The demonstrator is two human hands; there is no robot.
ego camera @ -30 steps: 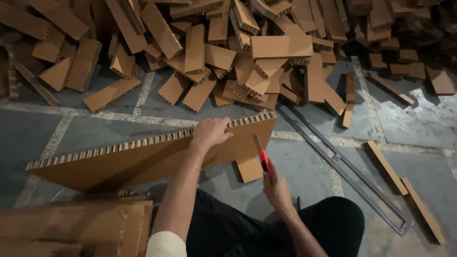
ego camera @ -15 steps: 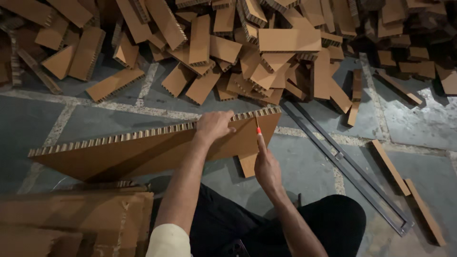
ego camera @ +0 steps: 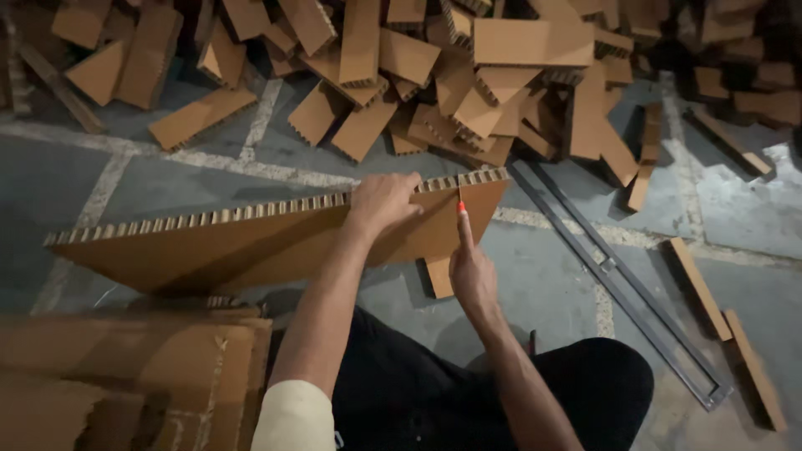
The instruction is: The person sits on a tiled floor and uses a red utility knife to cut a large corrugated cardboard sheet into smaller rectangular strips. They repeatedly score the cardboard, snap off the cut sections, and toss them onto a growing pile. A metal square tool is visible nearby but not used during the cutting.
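Left hand (ego camera: 383, 203) clamped honeycomb cardboard panel (ego camera: 251, 246) at top edge; right hand (ego camera: 473, 269) gripped red cutter (ego camera: 460, 206) against panel. Judged: brace firmly, cut straight, fingers clear.

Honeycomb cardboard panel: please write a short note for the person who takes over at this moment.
Left hand: grip on the top edge of the honeycomb cardboard panel, holding it on edge over the floor.
Right hand: holds a red-tipped cutter against the panel face near its right end.
Done: a heap of cut cardboard pieces lies behind the panel.
Left: no finished cut shows in this panel yet.
Nearby: long metal bar on the floor to the right, stacked cardboard at the left.
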